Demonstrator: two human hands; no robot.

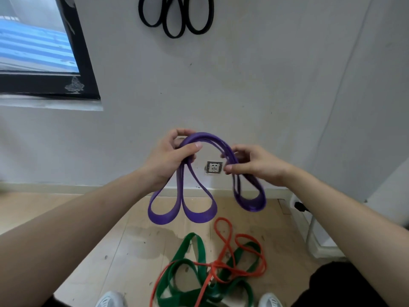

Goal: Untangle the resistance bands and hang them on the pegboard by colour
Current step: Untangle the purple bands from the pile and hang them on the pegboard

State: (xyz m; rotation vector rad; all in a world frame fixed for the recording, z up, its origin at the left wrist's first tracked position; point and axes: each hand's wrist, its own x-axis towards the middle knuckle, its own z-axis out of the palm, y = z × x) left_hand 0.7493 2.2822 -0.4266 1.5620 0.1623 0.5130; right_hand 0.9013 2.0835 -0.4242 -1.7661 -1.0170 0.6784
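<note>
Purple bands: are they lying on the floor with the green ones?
No, left hand and right hand hold the purple bands up, above the green bands.

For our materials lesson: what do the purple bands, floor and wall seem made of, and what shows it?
Purple bands: likely rubber or latex, matte; flat strips drooping in soft loops. Floor: pale wood or laminate, by its plank seams, faint sheen. Wall: probably painted plaster, matte white, scuffed.

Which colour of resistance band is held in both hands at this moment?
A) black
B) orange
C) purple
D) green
C: the left hand and the right hand both grip the purple loops, while the green bands and orange bands lie tangled on the floor and the black bands hang on the wall.
</note>
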